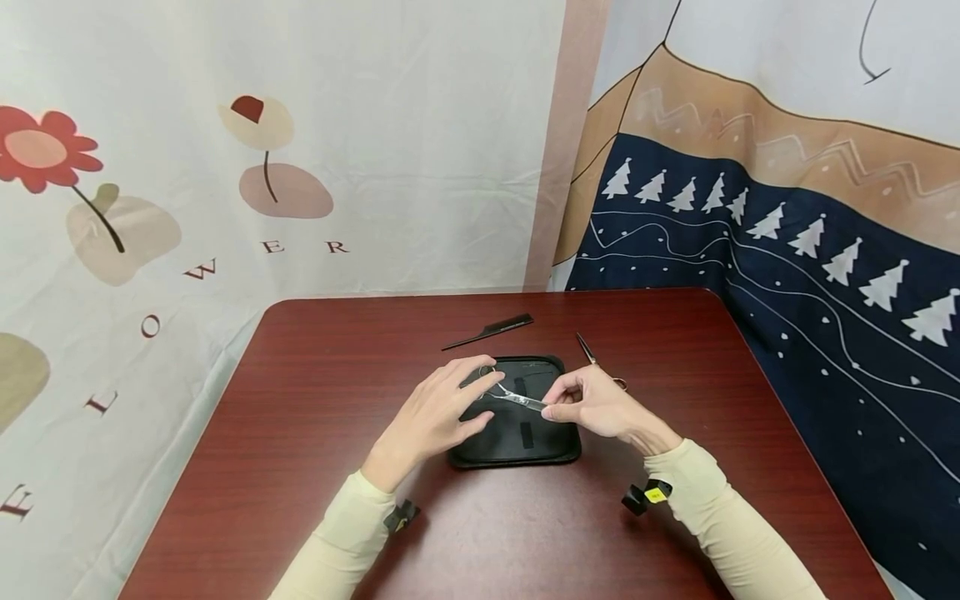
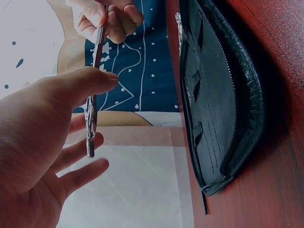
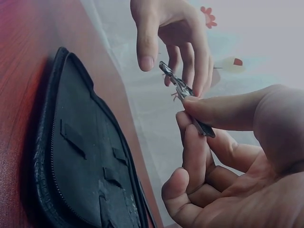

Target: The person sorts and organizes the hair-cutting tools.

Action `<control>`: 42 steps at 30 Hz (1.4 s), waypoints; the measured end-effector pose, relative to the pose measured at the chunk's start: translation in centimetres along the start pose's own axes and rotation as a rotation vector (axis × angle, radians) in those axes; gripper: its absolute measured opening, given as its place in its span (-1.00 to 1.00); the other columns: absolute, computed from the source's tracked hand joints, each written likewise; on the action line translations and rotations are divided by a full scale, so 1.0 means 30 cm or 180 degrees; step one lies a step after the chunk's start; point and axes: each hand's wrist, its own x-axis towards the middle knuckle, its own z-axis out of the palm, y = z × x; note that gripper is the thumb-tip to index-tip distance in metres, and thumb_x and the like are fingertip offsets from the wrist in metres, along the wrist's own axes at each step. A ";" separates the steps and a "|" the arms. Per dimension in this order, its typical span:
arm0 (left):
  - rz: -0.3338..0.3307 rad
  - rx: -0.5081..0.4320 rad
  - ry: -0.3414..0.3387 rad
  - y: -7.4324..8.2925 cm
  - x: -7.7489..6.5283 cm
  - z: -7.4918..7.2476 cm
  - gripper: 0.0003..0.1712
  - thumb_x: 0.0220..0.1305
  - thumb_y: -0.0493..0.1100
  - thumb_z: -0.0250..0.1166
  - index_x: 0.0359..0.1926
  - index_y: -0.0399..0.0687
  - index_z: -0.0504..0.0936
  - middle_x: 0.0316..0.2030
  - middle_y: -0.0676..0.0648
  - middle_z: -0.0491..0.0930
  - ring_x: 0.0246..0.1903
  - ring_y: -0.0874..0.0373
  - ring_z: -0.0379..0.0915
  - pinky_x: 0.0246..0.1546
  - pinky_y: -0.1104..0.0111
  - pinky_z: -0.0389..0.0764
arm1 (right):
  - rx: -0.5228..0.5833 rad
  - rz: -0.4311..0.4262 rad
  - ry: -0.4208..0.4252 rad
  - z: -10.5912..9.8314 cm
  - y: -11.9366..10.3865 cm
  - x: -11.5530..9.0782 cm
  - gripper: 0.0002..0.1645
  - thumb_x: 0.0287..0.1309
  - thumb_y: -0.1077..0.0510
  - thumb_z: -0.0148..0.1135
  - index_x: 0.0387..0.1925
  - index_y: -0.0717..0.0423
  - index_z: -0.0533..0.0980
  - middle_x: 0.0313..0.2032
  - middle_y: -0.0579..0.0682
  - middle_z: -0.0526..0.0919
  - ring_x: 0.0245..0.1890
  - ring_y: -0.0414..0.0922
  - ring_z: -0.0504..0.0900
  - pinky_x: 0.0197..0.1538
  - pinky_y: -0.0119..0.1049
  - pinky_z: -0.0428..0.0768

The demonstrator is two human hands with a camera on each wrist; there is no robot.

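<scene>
Head view: silver scissors point(image 1: 521, 400) held above black zippered case point(image 1: 480, 446) on worktop point(image 1: 337, 375); right hand's point(image 1: 592, 404) grip pinches blade end, left hand's point(image 1: 438, 412) grip loose near handles. Tail comb point(image 1: 513, 324) lies beyond case. Left wrist view: left thumb, spread fingers flank scissors; contact unclear. Right wrist view: right thumb, fingers clasp blades beside case.

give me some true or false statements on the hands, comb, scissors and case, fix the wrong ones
The right hand pinches the raised scissors by the blades. True.
The left hand is near their handle end. True.
A second pair of scissors lies right of the case. True.
The comb lies inside the case. False: it lies on the table, beyond the case.
The case is zipped shut. False: it lies open.
</scene>
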 end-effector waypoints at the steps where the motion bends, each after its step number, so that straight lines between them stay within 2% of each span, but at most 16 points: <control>1: -0.0001 -0.0013 0.0001 0.001 0.001 -0.001 -0.28 0.18 -0.14 0.75 0.36 0.00 0.73 0.35 -0.12 0.67 0.28 -0.06 0.69 0.18 0.11 0.82 | -0.0022 -0.0006 0.0000 0.001 0.000 0.000 -0.89 0.33 0.18 0.59 -0.20 0.15 0.83 -0.35 -0.06 0.77 -0.38 -0.18 0.54 -0.31 -0.35 0.49; 7: -0.0020 -0.0098 -0.0024 0.005 0.002 0.000 -0.45 0.25 -0.18 0.71 0.26 0.00 0.79 0.26 -0.11 0.65 0.20 -0.03 0.68 -0.07 0.25 0.85 | -0.0064 -0.0006 -0.0018 0.009 0.007 0.006 -0.89 0.32 0.19 0.60 -0.21 0.16 0.82 -0.42 -0.10 0.71 -0.40 -0.20 0.54 -0.32 -0.36 0.49; 16: -0.0094 -0.0118 -0.0093 0.015 0.002 -0.006 -0.61 0.28 -0.25 0.68 0.11 0.01 0.87 0.18 -0.09 0.66 0.06 -0.02 0.68 -0.02 0.24 0.82 | -0.0065 -0.0011 -0.0125 0.013 0.007 0.003 -0.94 0.36 0.18 0.57 -0.23 0.10 0.83 -0.43 -0.14 0.69 -0.38 -0.17 0.56 -0.32 -0.36 0.51; 21: -0.0120 -0.0104 -0.0129 0.019 0.001 -0.006 -0.63 0.28 -0.27 0.68 0.09 0.02 0.87 0.19 -0.08 0.69 0.06 -0.01 0.70 0.01 0.25 0.82 | -0.0077 -0.0023 -0.0170 0.011 0.010 0.006 -0.90 0.36 0.15 0.58 -0.22 0.11 0.83 -0.43 -0.11 0.70 -0.36 -0.15 0.56 -0.32 -0.34 0.51; 28: -0.0057 -0.0133 -0.0062 0.019 0.002 -0.005 -0.65 0.23 -0.31 0.68 0.03 -0.04 0.88 0.15 -0.09 0.77 0.11 -0.03 0.71 0.08 0.21 0.82 | -0.0051 -0.0048 -0.0217 0.012 0.013 0.010 -0.87 0.36 0.13 0.59 -0.19 0.12 0.83 -0.43 -0.08 0.67 -0.36 -0.15 0.54 -0.34 -0.33 0.47; 35: -0.0055 -0.0110 -0.0015 0.018 -0.002 -0.005 -0.66 0.23 -0.29 0.69 0.02 -0.03 0.89 0.13 -0.07 0.78 0.05 0.00 0.70 -0.01 0.24 0.81 | -0.0069 -0.0095 -0.0248 0.015 0.012 0.011 -0.88 0.37 0.14 0.58 -0.18 0.12 0.82 -0.44 -0.09 0.65 -0.38 -0.19 0.53 -0.35 -0.36 0.45; 42: -0.0067 -0.0055 0.0015 0.014 -0.008 -0.003 -0.65 0.22 -0.26 0.71 0.01 0.01 0.88 0.13 -0.07 0.78 0.03 0.01 0.71 -0.01 0.23 0.82 | -0.0098 -0.0205 -0.0247 0.016 0.019 0.011 -0.85 0.43 0.13 0.54 -0.11 0.14 0.82 -0.34 -0.02 0.73 -0.31 -0.14 0.57 -0.26 -0.34 0.54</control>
